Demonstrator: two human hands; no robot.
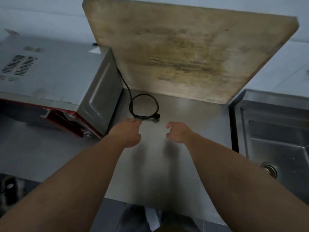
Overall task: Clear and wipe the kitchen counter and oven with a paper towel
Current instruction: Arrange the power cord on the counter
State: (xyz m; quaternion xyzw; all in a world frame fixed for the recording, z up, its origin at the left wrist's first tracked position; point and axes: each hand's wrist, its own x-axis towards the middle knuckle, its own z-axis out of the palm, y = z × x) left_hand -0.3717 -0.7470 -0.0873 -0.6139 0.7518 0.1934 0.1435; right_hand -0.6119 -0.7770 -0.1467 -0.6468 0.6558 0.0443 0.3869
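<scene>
The steel counter (175, 114) lies under both outstretched arms, and neither hand holds anything. The left hand (128, 133) reaches forward with fingers loosely curled, its fingertips at the near edge of a coiled black power cord (143, 106) — whether they touch the cord cannot be told. The right hand (179, 133) hovers just beside it, fingers bent and spread, thumb apart, empty.

Just beyond both hands the cord's loop rests on the counter, its plug (154, 117) lying between the two hands' fingertips. The cord runs up behind the oven (55, 76), a silver box with a red front, which stands left of the left hand. Farther beyond the hands, a large stained wooden cutting board (180, 52) leans against the wall. To the right of the right hand is a steel sink (275, 131) — its drain (270, 169) sits near the right forearm.
</scene>
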